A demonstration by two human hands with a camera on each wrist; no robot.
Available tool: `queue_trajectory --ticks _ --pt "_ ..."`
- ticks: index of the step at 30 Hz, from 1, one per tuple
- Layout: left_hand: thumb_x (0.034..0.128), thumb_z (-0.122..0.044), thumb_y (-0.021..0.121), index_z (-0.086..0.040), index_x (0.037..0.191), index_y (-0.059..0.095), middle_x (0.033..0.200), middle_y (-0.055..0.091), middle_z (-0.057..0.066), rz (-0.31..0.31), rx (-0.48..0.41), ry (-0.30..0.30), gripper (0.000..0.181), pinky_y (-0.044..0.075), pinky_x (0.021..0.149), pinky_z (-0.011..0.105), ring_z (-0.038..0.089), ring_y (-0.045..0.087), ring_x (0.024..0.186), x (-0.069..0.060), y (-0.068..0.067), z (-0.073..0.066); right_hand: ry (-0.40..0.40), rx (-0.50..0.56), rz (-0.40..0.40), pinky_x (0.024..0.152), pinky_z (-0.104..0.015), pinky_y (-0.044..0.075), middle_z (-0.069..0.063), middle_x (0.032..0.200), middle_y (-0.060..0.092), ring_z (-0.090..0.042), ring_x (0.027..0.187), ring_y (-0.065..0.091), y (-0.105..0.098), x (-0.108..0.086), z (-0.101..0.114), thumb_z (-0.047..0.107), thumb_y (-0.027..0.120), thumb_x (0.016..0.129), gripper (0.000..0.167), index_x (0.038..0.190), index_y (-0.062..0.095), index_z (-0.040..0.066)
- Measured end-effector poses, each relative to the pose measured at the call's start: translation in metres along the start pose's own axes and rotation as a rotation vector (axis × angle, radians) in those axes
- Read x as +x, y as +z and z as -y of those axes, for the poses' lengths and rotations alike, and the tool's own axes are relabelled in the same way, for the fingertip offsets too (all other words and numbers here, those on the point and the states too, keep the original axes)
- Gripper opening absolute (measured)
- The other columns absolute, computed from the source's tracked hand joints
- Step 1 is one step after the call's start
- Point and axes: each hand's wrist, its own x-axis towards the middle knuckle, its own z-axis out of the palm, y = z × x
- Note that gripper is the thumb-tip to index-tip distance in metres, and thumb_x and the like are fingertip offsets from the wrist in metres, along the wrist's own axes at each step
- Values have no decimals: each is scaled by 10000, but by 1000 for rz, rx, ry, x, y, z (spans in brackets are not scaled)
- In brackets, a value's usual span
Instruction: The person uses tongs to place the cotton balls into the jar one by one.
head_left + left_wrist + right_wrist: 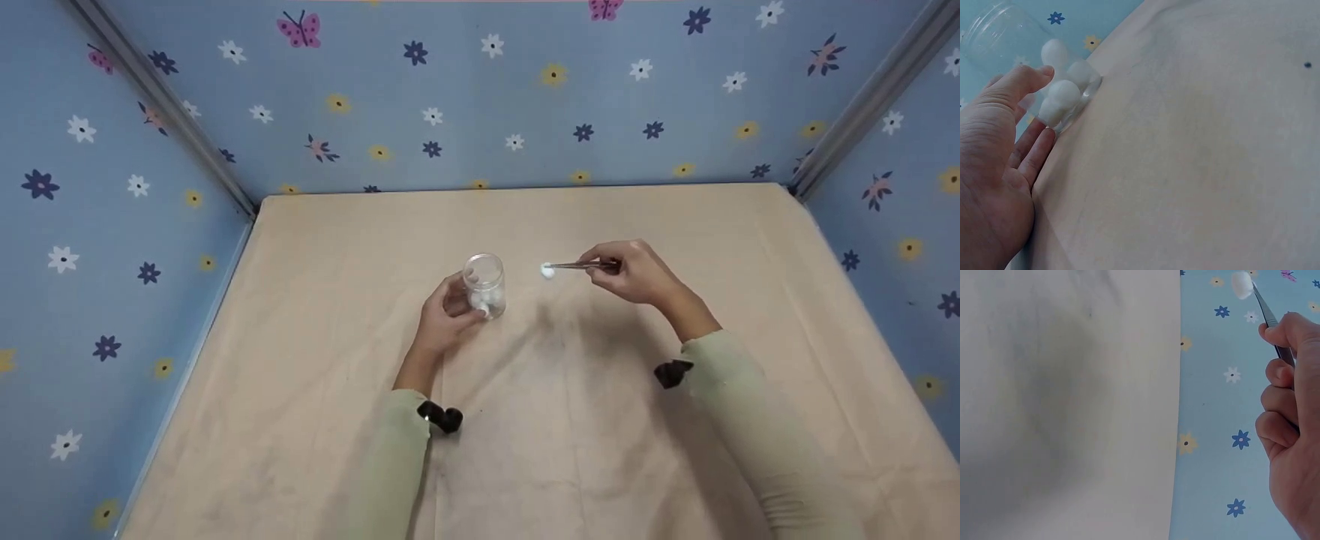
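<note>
A clear, open-topped jar (pixel 491 281) stands near the middle of the table, with several white cotton balls (pixel 1064 93) in its lower part. My left hand (pixel 444 319) grips it from the left side, thumb on the near wall and fingers around the far side. To the right, my right hand (pixel 634 274) pinches a pair of metal tweezers (pixel 581 265). Between the tweezers' tips hangs one cotton ball (pixel 1242 285), above the table and apart from the jar. The lower fingers of the right hand are curled in the right wrist view.
A beige cloth (pixel 300 300) with faint creases covers the table. Blue panels (pixel 480 90) printed with flowers and butterflies rise at the back and both sides, with grey posts (pixel 862 105) at the corners. A small black device (pixel 441 417) sits on each sleeve.
</note>
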Motion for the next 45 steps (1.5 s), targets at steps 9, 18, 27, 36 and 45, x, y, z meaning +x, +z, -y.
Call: queue_trajectory --ticks 9,18,27,36,45 --pt "932 80 850 -1 1613 536 1521 655 271 6 10 3 755 628 1213 437 443 699 1403 0 -1 0 0 -8 10 610 -234 354 -131 804 741 -39 636 432 3 17 12 47 735 1002 185 1132 866 60" --pt "933 56 859 -27 1622 537 1549 645 252 -5 24 -23 765 592 1262 464 433 662 1457 1 -1 2 -13 8 28 611 -237 358 -137 795 729 -48 632 433 9 32 24 53 719 1001 193 1135 859 46" --pt "925 54 868 -31 1610 550 1556 651 241 -8 40 -17 760 591 1262 474 424 654 1469 1 -1 2 -24 28 41 610 -245 360 -112 740 673 -75 631 439 16 48 37 67 717 994 199 1132 857 40" --pt "936 19 876 -70 1628 547 1545 655 221 -8 53 -21 771 574 1284 453 413 654 1477 0 -1 1 -12 31 79 610 -260 352 -90 729 651 -134 639 450 25 60 47 75 690 996 214 1131 853 37" --pt "939 27 862 -72 1620 553 1510 654 212 -14 64 -16 754 571 1288 453 399 663 1456 0 0 2 -31 17 88 614 -262 362 -70 709 641 -112 618 435 34 64 53 93 697 1005 218 1147 854 42"
